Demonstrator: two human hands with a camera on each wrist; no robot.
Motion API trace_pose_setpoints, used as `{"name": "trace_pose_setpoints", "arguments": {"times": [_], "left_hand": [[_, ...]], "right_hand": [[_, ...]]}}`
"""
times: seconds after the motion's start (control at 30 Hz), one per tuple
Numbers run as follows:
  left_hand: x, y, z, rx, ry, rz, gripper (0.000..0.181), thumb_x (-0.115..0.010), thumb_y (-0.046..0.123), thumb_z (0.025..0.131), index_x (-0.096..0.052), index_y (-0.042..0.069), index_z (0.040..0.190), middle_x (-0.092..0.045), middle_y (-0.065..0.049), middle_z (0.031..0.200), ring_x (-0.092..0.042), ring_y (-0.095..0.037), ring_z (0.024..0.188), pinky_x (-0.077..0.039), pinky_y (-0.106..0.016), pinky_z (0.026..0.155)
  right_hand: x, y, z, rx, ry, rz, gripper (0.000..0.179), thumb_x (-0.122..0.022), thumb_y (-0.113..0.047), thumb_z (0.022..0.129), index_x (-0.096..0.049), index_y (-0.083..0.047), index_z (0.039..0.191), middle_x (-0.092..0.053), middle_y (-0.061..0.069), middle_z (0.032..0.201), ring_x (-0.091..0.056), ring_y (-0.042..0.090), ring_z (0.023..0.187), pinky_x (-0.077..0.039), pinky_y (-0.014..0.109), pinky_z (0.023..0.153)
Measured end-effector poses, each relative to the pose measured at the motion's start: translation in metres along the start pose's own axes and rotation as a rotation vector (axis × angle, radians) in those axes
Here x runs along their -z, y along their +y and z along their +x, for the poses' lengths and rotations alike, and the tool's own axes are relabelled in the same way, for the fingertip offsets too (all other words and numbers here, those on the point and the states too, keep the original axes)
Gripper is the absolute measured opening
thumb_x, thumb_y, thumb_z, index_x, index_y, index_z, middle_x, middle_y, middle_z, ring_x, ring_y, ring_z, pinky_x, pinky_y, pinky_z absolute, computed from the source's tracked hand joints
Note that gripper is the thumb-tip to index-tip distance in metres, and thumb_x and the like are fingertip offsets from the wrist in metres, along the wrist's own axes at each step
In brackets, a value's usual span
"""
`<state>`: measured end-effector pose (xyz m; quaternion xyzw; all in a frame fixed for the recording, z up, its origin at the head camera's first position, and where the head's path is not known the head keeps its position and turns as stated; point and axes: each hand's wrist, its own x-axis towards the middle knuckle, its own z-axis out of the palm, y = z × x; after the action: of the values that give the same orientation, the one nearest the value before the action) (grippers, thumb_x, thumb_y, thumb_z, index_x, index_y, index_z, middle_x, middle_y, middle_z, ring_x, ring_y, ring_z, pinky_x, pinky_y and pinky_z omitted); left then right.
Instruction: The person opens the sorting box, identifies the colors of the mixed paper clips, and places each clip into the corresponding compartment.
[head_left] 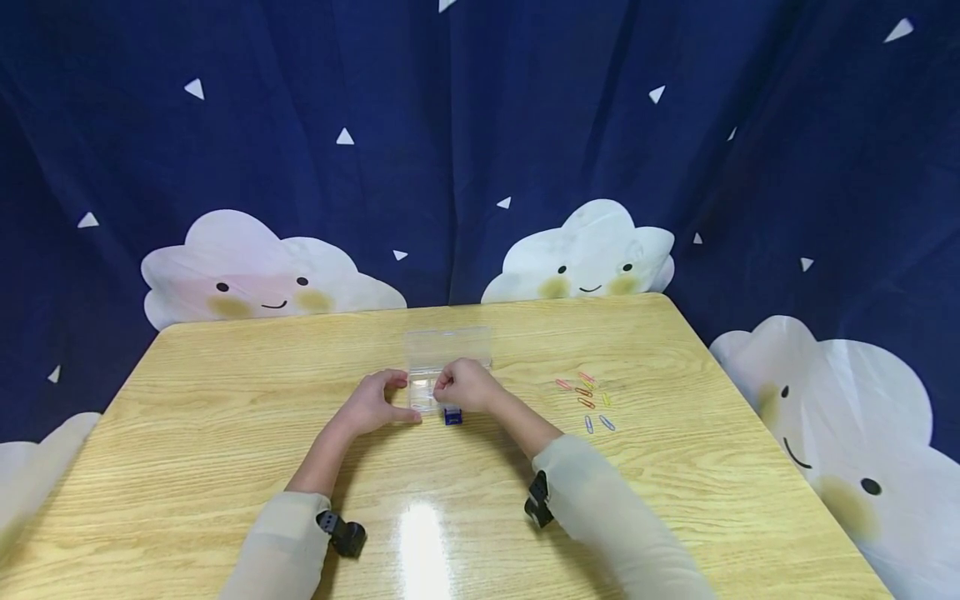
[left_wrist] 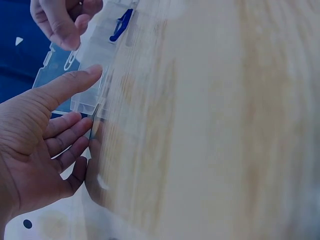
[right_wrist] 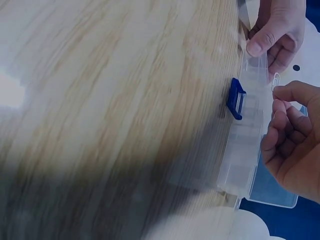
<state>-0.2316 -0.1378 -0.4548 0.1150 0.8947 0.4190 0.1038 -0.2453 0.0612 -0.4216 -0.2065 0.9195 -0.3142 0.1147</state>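
A clear plastic box (head_left: pixel 422 408) with compartments lies on the table, its see-through lid (head_left: pixel 448 346) folded back and a blue latch (head_left: pixel 453 416) at its front. My left hand (head_left: pixel 372 403) holds the box's left end, thumb along the front wall and fingertips at the left side. Over the box, my right hand (head_left: pixel 467 385) pinches a white paper clip (right_wrist: pixel 276 81) between thumb and index finger. The clip also shows in the left wrist view, below the right fingertips (left_wrist: pixel 71 42). The right hand hides part of the compartments in the head view.
Several loose paper clips (head_left: pixel 587 403) in pink, red, yellow and blue lie on the wooden table (head_left: pixel 225 467), right of the box. A dark blue curtain (head_left: pixel 450 125) with white clouds hangs behind the table's far edge and along its right side.
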Motion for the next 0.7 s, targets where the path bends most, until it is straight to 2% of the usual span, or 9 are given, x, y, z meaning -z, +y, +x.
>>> {"name": "trace_pose_setpoints", "arguments": {"times": [0.7], "left_hand": [[-0.0011, -0.0005, -0.0002, 0.010, -0.005, 0.003, 0.076, -0.082, 0.025, 0.070, -0.047, -0.003, 0.131, -0.057, -0.019, 0.127, -0.048, -0.035, 0.123, -0.037, -0.048, 0.106]], "right_hand": [[-0.0098, -0.0076, 0.0047, -0.030, 0.023, -0.009, 0.010, -0.064, -0.014, 0.083, -0.071, -0.008, 0.078, -0.063, -0.002, 0.072, -0.049, 0.007, 0.062, -0.041, 0.017, 0.059]]}}
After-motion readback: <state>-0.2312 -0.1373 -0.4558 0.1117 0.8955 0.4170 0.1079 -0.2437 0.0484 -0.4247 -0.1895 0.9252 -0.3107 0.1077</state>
